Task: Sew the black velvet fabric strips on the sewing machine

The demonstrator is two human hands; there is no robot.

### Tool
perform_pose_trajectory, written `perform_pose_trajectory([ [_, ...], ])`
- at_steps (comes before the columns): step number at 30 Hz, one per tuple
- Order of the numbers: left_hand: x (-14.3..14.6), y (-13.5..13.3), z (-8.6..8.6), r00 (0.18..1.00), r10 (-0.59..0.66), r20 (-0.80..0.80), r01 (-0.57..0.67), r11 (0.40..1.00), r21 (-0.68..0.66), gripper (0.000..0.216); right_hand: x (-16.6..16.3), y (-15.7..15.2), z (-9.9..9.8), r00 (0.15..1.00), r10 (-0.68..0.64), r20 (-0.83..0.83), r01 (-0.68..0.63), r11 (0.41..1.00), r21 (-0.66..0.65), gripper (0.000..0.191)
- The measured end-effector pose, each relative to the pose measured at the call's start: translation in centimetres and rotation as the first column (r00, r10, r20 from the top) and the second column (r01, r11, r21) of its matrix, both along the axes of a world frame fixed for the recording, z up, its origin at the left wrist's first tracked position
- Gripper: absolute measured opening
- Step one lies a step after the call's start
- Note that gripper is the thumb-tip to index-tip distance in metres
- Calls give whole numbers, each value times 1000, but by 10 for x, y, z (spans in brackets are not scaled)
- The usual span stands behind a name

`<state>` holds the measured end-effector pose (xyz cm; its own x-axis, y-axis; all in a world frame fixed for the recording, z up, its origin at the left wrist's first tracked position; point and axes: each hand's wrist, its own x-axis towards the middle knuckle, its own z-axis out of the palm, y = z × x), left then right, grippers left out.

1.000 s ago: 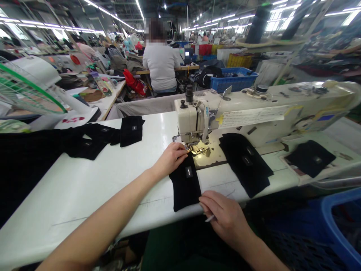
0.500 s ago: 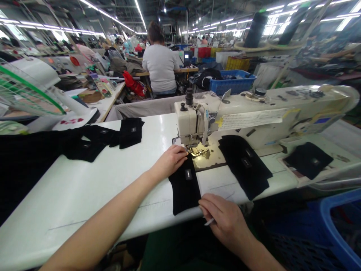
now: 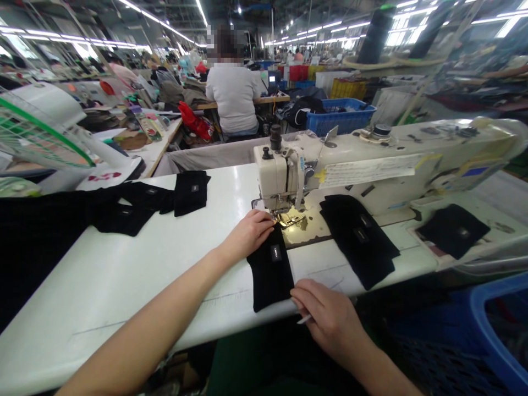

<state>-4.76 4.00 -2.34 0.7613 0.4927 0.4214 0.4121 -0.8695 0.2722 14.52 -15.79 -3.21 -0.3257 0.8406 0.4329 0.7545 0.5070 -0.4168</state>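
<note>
The black piece (image 3: 270, 278) is a flat, dark cloth panel with softly curved sides, a little flared toward its near end, and its weave is too dark to make out. On its upper right part sits one small rectangular label (image 3: 275, 253), dark with pale lettering (too small to read with certainty). The panel lies on the white surface (image 3: 165, 275), its far end at the lit presser foot (image 3: 284, 221) of the sewing machine (image 3: 276, 176) and its near end at the surface's front edge.

The left hand (image 3: 251, 234) has its fingers bunched close together on the panel's far left edge, just beside the presser foot, holding the cloth there. The right hand (image 3: 328, 308) is at the near right corner, its fingers drawn narrow around a thin pale strip (image 3: 304, 319); whether they pinch the cloth too, I cannot tell.

Counted out: one panel under the hands, one overlapping pile (image 3: 375, 264) right of it showing two labels, one separate dark piece (image 3: 447, 234) farther right, and one squarish piece (image 3: 187, 201) on the left, beside a dark heap (image 3: 124, 217) showing two labels. Two blue baskets are clearly visible, one near (image 3: 478, 313) and one beyond the machine (image 3: 342, 121).
</note>
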Motion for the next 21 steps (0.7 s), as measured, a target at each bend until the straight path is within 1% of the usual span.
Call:
perform_pose_trajectory([
  [8, -1, 7, -1, 999, 21, -38, -20, 1000, 20, 24, 0, 6, 7, 998, -11, 58, 14, 998, -53, 25],
  [11, -2, 1, 1, 996, 52, -72, -49, 998, 38, 25, 2, 3, 6, 997, -9, 76, 13, 999, -52, 28],
  [13, -2, -14, 6, 990, 112, -88, -106, 991, 78, 27, 4, 0, 5, 996, -10, 94, 14, 999, -44, 33],
  [15, -4, -41, 13, 988, 128, -86, -121, 989, 79, 27, 6, -4, 2, 994, -2, 113, 7, 999, -42, 38],
  [16, -5, -56, 17, 994, 82, -75, -80, 996, 41, 25, 7, -5, 1, 993, 3, 121, 3, 999, -43, 40],
  [17, -6, -72, 20, 997, -5, -82, 3, 1000, -26, 23, 7, -6, 0, 992, 6, 127, 1, 999, -49, 42],
  [18, -8, -87, 23, 992, -93, -91, 85, 992, -91, 22, 8, -7, 0, 991, 8, 131, -1, 998, -57, 43],
  [19, -10, -101, 25, 982, -152, -114, 137, 982, -133, 23, 8, -7, 0, 991, 9, 132, 0, 998, -68, 45],
  [21, -15, -120, 25, 971, -201, -130, 183, 974, -135, 29, 8, -6, 0, 991, 6, 130, 6, 996, -91, 46],
])
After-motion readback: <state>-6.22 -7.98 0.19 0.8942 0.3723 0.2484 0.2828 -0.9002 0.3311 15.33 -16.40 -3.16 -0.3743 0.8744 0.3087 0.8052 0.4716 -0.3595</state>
